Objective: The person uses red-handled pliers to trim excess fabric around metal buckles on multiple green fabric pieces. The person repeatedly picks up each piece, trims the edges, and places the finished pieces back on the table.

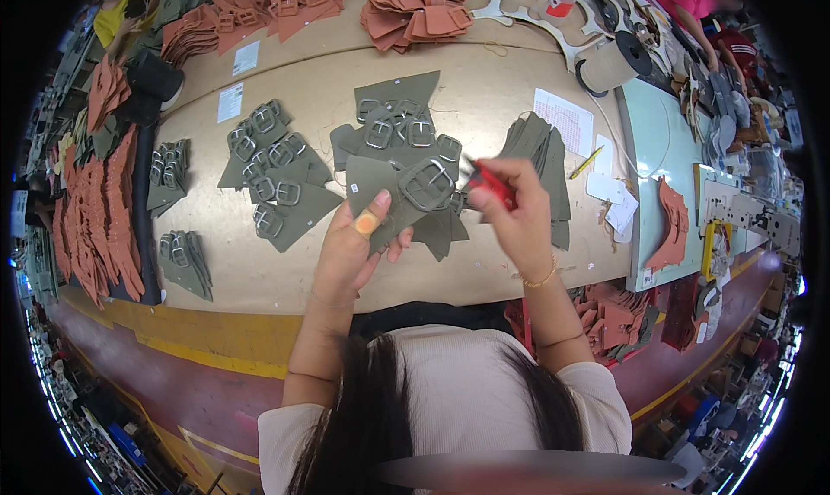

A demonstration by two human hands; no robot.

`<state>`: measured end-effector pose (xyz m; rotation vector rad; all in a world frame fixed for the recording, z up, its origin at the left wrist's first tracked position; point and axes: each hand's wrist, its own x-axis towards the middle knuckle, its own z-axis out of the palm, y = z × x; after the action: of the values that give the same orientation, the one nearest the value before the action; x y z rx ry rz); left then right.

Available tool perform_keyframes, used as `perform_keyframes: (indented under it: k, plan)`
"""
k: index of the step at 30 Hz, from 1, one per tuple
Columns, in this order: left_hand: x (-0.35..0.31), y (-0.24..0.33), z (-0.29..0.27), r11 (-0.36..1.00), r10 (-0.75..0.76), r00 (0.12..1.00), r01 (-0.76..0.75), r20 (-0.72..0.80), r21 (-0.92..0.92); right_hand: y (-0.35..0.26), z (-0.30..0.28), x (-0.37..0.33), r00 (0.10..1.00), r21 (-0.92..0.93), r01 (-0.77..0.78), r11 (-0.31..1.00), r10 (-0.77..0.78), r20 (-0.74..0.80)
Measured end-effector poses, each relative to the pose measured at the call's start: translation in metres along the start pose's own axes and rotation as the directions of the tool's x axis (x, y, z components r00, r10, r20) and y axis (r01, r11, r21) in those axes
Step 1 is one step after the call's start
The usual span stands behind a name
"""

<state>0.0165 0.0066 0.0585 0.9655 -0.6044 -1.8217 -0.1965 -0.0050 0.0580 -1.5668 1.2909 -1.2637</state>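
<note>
My left hand (344, 251) grips an olive-green strap piece (370, 180), with the thumb on top and the fingers curled beneath. A yellowish wrap covers part of that thumb. At the piece's right end sits a square silver buckle (427, 184). Closed around red-handled thread snips (494, 190), my right hand (521, 214) is just right of the buckle, and the metal tips point toward it. Below and beyond lies a pile of similar buckled green pieces (398, 90), partly hidden by the held one. Any thread at the snips' tips is too small to make out.
More buckled green pieces (298, 205) lie to the left, and plain green straps (549, 162) to the right. Rust-coloured stacks (415, 11) fill the far side. A thread cone (605, 65), a yellow pen (588, 162) and paper tags (612, 197) lie at the right.
</note>
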Motion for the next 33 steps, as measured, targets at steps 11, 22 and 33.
perform_keyframes:
  k: [11, 22, 33]
  plan:
    - [-0.001, -0.013, 0.026, 0.956, 0.265, 0.947, -0.233, -0.183, 0.181, -0.001, 0.028, -0.029, 0.961, -0.204, 0.229, 0.952, -0.254, -0.109]
    - [-0.006, -0.026, 0.023, 0.862, 0.422, 0.897, -0.352, -0.133, 0.364, -0.006, 0.026, -0.027, 0.962, -0.229, 0.214, 0.95, -0.246, -0.12]
    - [-0.009, -0.038, 0.026, 0.824, 0.509, 0.843, -0.419, -0.174, 0.38, -0.005, 0.031, -0.027, 0.954, -0.208, 0.212, 0.955, -0.249, -0.168]
